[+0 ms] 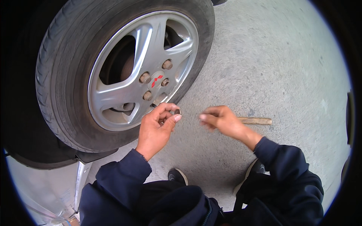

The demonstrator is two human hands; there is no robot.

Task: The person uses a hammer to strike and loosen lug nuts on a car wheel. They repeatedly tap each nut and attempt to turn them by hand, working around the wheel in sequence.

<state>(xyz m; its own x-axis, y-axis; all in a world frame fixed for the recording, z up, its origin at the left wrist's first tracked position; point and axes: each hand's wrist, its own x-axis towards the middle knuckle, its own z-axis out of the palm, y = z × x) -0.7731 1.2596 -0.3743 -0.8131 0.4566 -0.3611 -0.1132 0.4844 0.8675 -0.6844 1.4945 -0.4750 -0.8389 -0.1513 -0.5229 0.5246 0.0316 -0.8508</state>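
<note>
My left hand point(155, 127) pinches a small round metal cap point(177, 112) with a dark opening between thumb and fingertips. It is close to the lower part of a silver alloy wheel point(143, 56), whose hub carries several rusty lug nuts point(145, 77) around a centre badge point(155, 80). A short way to the right, my right hand point(222, 119) has its fingers curled toward the thumb. Its fingertips are smeared by motion, and anything in them cannot be made out. Behind that hand, a wooden stick point(257, 121) lies on the ground, its left end hidden.
A worn black tyre point(62, 81) surrounds the wheel and fills the upper left. Car bodywork point(36, 184) shows at the lower left. My shoes point(177, 176) stand on the grey concrete ground point(279, 64), near the lower edge.
</note>
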